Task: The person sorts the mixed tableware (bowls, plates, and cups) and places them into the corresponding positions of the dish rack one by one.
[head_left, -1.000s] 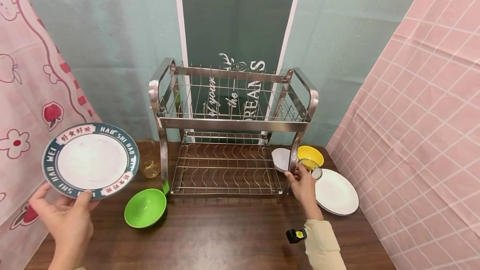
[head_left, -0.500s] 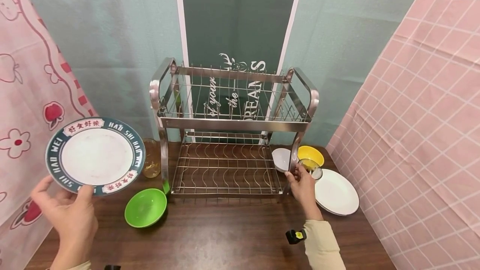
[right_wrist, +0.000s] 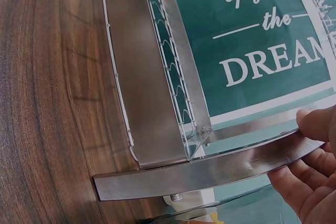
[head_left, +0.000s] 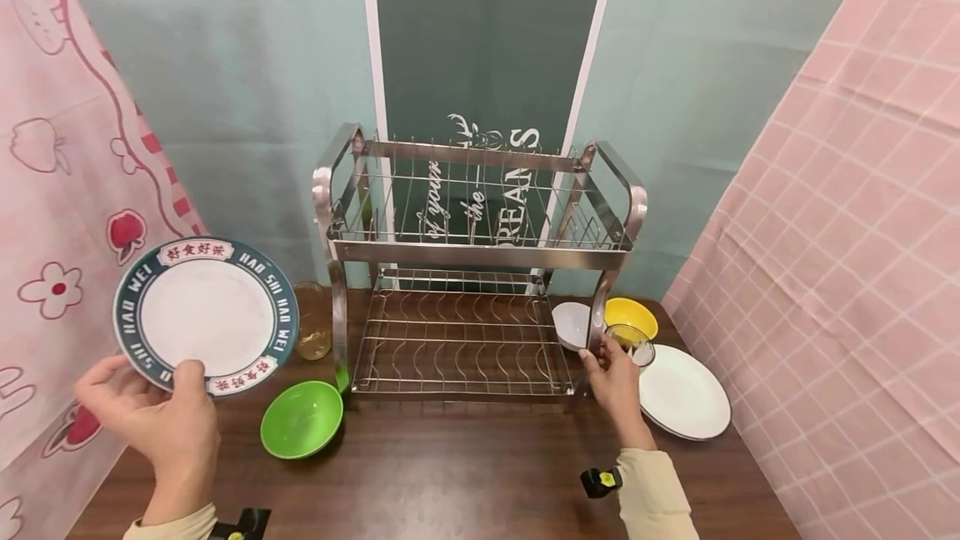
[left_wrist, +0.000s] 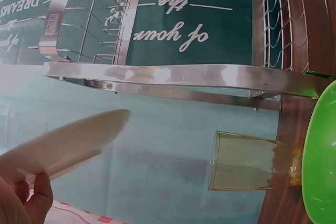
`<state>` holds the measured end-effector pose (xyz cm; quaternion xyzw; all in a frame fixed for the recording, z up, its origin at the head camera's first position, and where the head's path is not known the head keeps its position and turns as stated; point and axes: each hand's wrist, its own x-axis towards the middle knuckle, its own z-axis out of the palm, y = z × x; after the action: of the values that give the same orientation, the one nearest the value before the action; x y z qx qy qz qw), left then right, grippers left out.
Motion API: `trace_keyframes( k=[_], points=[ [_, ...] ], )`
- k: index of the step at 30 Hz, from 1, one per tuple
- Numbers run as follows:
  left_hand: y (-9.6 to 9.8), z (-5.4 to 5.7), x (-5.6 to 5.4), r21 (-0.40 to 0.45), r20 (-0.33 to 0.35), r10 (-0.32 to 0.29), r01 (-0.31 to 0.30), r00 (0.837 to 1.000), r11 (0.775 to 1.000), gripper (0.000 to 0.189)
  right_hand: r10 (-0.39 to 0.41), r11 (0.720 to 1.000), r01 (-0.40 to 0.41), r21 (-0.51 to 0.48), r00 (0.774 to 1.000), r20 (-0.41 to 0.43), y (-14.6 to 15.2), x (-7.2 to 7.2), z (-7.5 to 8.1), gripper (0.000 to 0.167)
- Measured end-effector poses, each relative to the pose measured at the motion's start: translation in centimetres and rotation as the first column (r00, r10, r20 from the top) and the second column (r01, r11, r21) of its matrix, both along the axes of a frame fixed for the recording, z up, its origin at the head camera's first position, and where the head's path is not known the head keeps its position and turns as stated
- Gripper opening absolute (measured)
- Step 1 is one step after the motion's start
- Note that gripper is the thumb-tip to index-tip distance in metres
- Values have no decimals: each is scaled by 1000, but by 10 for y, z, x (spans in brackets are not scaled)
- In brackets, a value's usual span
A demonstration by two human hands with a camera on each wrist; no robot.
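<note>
My left hand (head_left: 161, 432) holds a round white plate (head_left: 210, 311) with a dark teal lettered rim, thumb on its face and fingers behind. The plate is in the air left of the two-tier metal dish rack (head_left: 480, 255), tilted with its face toward the head camera. In the left wrist view the plate (left_wrist: 68, 142) appears nearly edge-on. My right hand (head_left: 618, 386) grips the rack's right front leg; in the right wrist view its thumb and fingers close around that metal upright (right_wrist: 226, 169). Both rack tiers hold no dishes.
Left of the rack stand a green bowl (head_left: 302, 421) and an amber glass (head_left: 313, 332). To its right are a white bowl (head_left: 572, 325), a yellow bowl (head_left: 632, 317), a clear glass (head_left: 632, 344) and a white plate (head_left: 685, 394). Curtains hang around the wooden table (head_left: 465, 473).
My left hand has brought the plate somewhat to the right, turning its face more toward the head camera. The right hand keeps its grip on the rack leg. The head view has shifted slightly.
</note>
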<state>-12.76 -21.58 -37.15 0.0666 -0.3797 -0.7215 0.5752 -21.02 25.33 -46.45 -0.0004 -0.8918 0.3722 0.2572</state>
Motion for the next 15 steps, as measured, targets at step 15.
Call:
trace_keyframes(
  k=[15],
  points=[
    [15,25,-10,-126,-59,45,-52,997,991,39,6,1000,-5,-20,1000,17,-3,2,3,39]
  ],
)
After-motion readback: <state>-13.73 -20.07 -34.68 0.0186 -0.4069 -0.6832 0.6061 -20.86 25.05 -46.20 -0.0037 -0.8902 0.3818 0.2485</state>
